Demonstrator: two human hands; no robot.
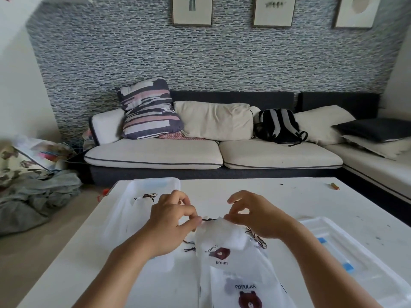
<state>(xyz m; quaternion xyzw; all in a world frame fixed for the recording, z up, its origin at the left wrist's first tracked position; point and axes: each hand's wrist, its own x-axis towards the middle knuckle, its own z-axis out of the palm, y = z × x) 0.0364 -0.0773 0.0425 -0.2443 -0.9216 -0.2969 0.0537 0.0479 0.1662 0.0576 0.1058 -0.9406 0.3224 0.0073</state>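
Item in hand: white pouch [222, 238], small, soft, printed with a brown bear and the words "POPULAR" and "broun"; held over the near middle of the table, mouth gathered at the top, between the two hands.
Closure: drawstring cord [209, 218], dark, running along the gathered mouth; loose ends trailing to the table on both sides of the pouch.
Left hand [172, 216]: thumb and forefinger pinched on the drawstring cord at the left end of the mouth; other fingers curled above.
Right hand [251, 213]: thumb and fingertips pinched on the right end of the pouch mouth; whether also on the cord, cannot tell.
Second pouch [244, 292]: same bear print, lying flat on the table just below the held one, at the near edge.
Left tray [169, 182]: clear plastic, on the table beyond the left hand; one more pouch with dark cord inside.
Right tray [322, 221]: clear plastic with blue tabs, on the table to the right of the right forearm.
Table [266, 192]: white, lightly marked; small orange stick [334, 186] near the far right corner.
Background: sofa [155, 152] with pale cushions, striped cushion [149, 110], black backpack [279, 126].
Floor, left: heap of grey cloth [37, 196].
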